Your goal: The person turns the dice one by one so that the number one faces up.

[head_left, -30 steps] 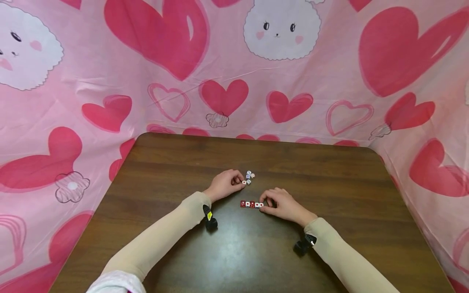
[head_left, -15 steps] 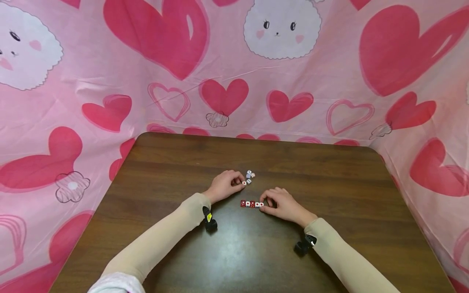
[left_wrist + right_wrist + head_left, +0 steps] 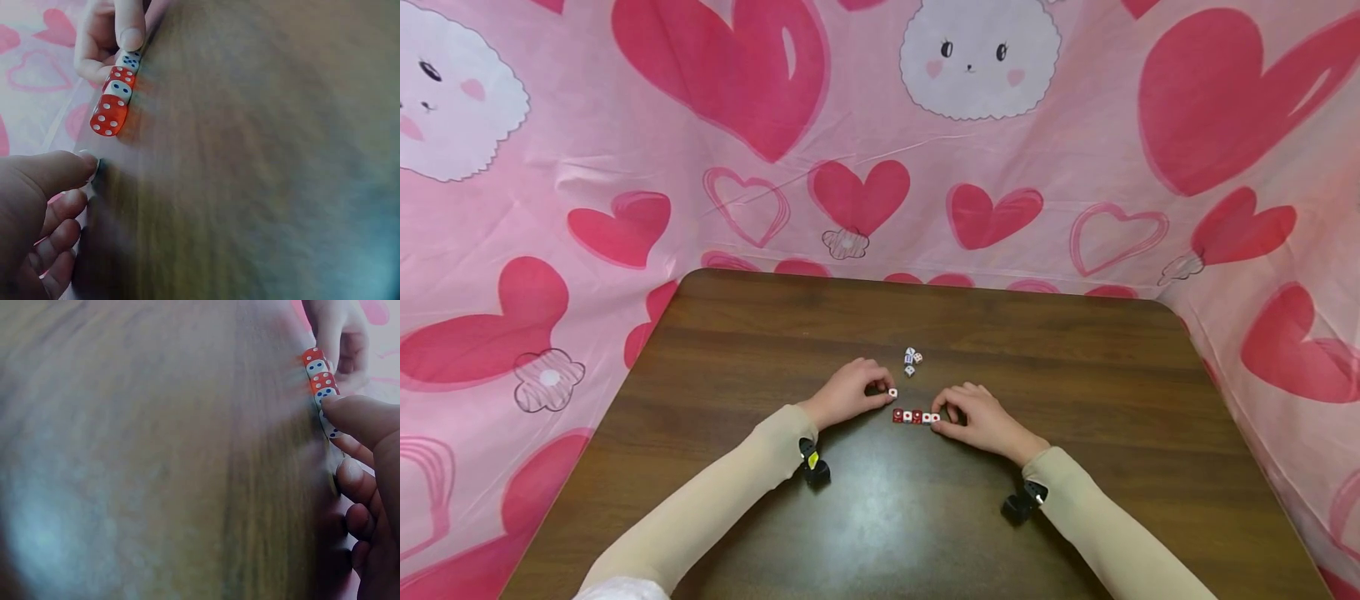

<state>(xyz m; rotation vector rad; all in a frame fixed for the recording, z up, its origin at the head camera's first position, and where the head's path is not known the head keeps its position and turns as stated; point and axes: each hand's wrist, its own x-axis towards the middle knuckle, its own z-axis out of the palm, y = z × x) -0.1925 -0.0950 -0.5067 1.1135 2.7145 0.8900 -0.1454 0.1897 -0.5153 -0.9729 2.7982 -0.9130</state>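
Head view: your left hand (image 3: 848, 392), fingers curled, thumb and finger pinching one white die (image 3: 892, 392), just behind the red left end of a row of five dice (image 3: 917, 416). Your right hand (image 3: 977, 421), fingers bent, holding the white end die (image 3: 936, 418) at the row's right. Farther back: four white dice (image 3: 909, 360), clustered. Beneath: brown table (image 3: 1037, 350).

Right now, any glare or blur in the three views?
Head: pale glare on the table, below the dice row in the image, not over it. Left wrist: bluish glare at the lower right edge, wood grain soft, pips on the row's near end readable. Right wrist: bluish glare at lower left, wood grain soft.
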